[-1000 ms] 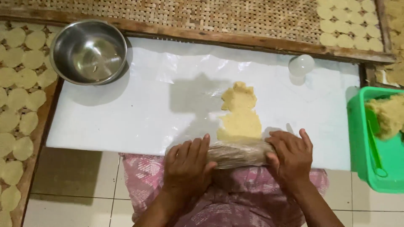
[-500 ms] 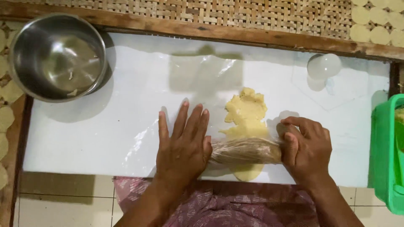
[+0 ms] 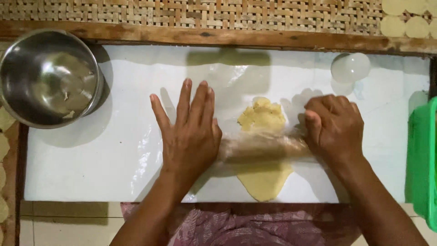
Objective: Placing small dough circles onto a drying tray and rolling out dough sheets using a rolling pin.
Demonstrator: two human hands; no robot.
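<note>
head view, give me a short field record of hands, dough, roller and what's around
left hand: flat, fingers spread, on roller's left end
right hand: curled over roller's right end
roller: plastic-wrapped, lying across the dough
dough: pale yellow, flattened, on white sheet
metal bowl: far left
clear cup: far right
green tub: right edge
</note>
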